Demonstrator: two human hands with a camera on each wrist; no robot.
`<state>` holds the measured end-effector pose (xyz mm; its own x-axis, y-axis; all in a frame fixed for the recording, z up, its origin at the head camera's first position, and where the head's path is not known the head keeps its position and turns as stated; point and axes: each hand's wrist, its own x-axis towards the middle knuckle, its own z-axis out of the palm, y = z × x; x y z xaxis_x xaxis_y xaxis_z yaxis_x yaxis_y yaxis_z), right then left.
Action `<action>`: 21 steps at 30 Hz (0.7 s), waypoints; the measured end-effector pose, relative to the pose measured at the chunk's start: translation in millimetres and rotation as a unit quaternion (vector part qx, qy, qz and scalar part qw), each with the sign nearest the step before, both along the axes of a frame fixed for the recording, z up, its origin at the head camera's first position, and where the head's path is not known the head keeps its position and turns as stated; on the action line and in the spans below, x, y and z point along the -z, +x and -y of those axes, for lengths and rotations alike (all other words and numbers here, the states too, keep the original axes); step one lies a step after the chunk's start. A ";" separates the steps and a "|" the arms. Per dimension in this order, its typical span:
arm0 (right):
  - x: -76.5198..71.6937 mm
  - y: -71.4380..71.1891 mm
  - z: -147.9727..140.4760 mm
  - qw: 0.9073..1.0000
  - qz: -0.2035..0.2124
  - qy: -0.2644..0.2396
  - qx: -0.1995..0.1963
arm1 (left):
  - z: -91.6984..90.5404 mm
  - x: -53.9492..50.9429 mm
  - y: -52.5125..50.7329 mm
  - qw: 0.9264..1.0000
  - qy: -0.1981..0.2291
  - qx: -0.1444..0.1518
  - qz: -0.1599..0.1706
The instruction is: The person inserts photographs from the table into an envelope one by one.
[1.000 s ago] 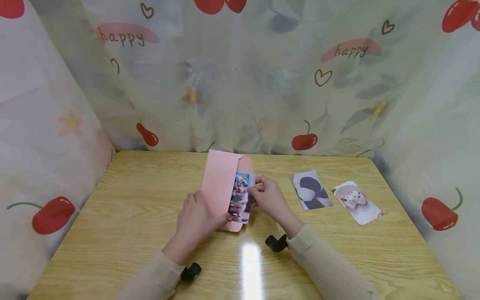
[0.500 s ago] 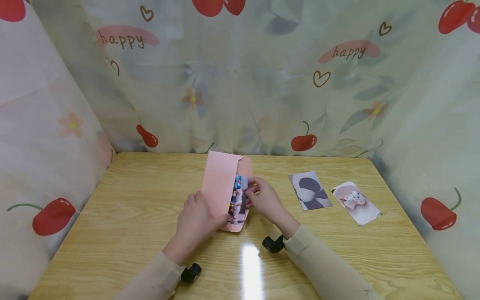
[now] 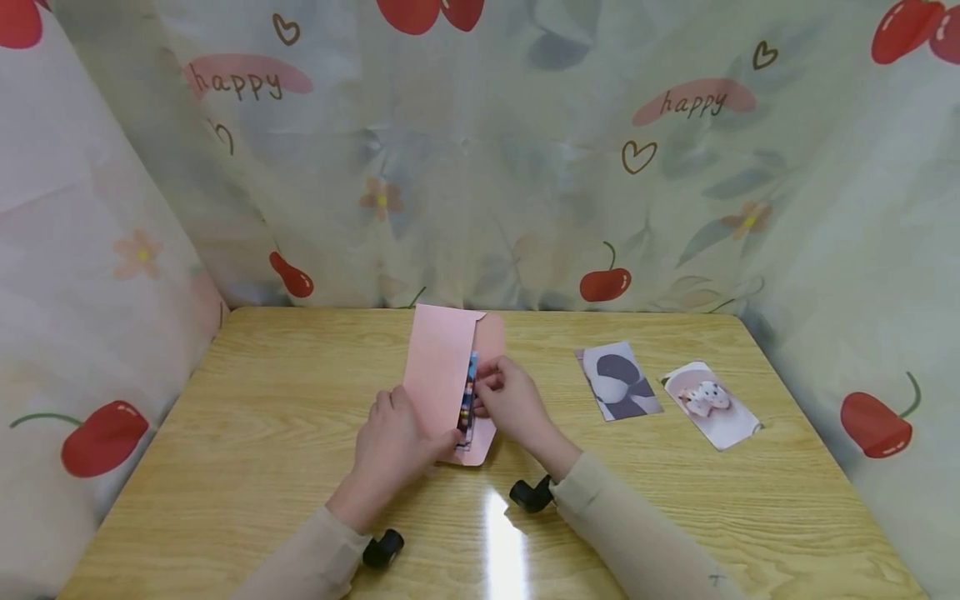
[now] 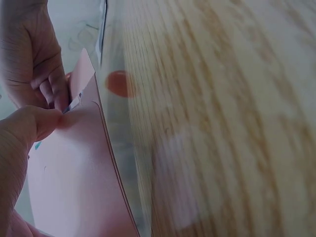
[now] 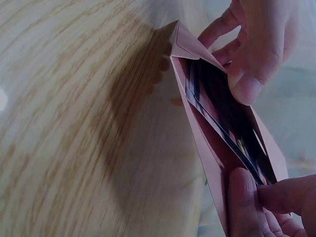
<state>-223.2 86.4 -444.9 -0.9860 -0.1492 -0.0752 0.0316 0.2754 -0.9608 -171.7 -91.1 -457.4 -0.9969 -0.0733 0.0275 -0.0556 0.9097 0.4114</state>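
A pink envelope (image 3: 438, 358) with its flap side facing right is held slanted over the table by my left hand (image 3: 393, 437). The left thumb (image 5: 247, 91) lies over the mouth's edge, with the fingers behind. Only a narrow colourful strip of a photo card (image 3: 467, 410) shows at the mouth; the rest is hidden inside. My right hand (image 3: 517, 404) pinches that card's outer edge between thumb and fingers. In the right wrist view, dark card edges (image 5: 222, 131) stand within the gaping envelope; how many cards there are, I cannot tell.
On the wooden table (image 3: 247, 433), a grey-and-white photo card (image 3: 621, 379) and a card picturing small white animals (image 3: 708, 396) lie to the right. A cherry-print curtain (image 3: 465, 167) surrounds the back and sides. Black wrist cameras (image 3: 382, 548) sit at both cuffs.
My right hand has moved left, sliding the photo card deeper into the envelope until only a thin strip shows. My left hand and the envelope have stayed nearly still.
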 end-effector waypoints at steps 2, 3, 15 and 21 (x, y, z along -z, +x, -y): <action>-0.1 0.5 0.9 1.000 0.003 0.003 -0.004 | 0.1 0.0 0.8 1.000 -0.002 0.000 -0.003; 0.0 0.5 1.1 1.000 0.005 0.004 -0.005 | 0.1 0.2 0.9 1.000 -0.004 -0.001 -0.004; -1.6 0.4 -4.7 1.000 0.015 0.025 -0.006 | 1.3 1.2 0.8 1.000 -0.011 0.000 -0.010; -6.3 1.0 -18.3 0.999 -0.013 0.041 0.015 | 2.3 3.5 -1.3 1.000 -0.016 -0.014 0.002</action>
